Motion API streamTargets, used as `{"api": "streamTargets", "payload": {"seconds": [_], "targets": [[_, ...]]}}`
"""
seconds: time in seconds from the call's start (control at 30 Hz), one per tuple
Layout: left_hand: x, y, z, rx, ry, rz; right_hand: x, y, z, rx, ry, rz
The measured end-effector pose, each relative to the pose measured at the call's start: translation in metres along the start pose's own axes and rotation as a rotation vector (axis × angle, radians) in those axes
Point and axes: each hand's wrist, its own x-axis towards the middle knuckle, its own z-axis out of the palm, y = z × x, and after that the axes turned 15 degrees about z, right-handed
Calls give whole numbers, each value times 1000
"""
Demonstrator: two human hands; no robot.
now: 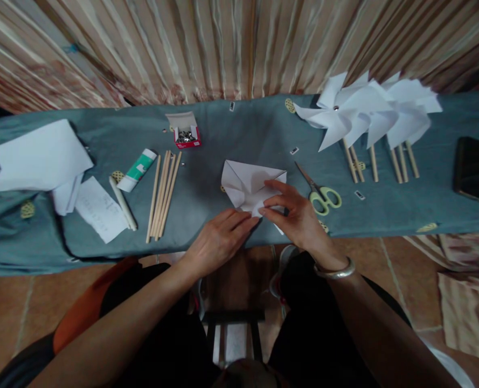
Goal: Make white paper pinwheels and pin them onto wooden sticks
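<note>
A white sheet of paper [249, 175] with creases and folded-in corners lies near the front edge of the cloth-covered table. My left hand [223, 234] has its fingers together, the tips pinching the near edge of the paper. Thumb and index finger of my right hand [291, 215] close on a curled flap beside them, while its other fingers rest over the sheet. Just right of that hand are scissors [322, 199] with pale green handles, blades pointing away. Left of the paper lie several wooden sticks [164, 196] side by side.
A red box of metal pins [187, 137] stands open behind the sticks. A green-and-white tube [138, 170], a whitish rod [123, 203] and white sheets [41, 156] lie leftward. Several paper pinwheels [368, 110] lie at back right; a dark phone [476, 170] is at far right.
</note>
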Motion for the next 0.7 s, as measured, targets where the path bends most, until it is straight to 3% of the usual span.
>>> {"api": "streamTargets", "payload": {"seconds": [0.3,0.7], "targets": [[-5,-6,12,-127,99,-105,-1,-1,6,-109,67,-12],[-3,-8,11,-172,124,-152,-3,-1,7,-88,69,-18]]}}
